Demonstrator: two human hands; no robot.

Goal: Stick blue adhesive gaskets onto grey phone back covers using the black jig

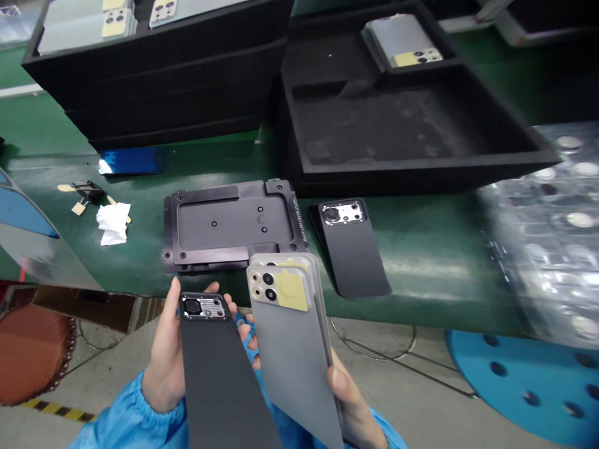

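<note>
In front of the fixture plate (229, 231), the left hand (163, 362) is holding a phone cover (219, 380) left of phones (292, 355) in the right hand (353, 396). Behind the plate, trays (182, 90) are standing; more covers (358, 265) are lying right, a tissue (113, 223) left.

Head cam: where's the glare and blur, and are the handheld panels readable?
Head view: glare and smear on the clear plastic tray; head view: bright highlight on the glossy blue rectangular panel, sheen on the glossy green tabletop; head view: matte dark grey panel in left hand and stacked light grey panels in right hand look fairly sharp.
</note>
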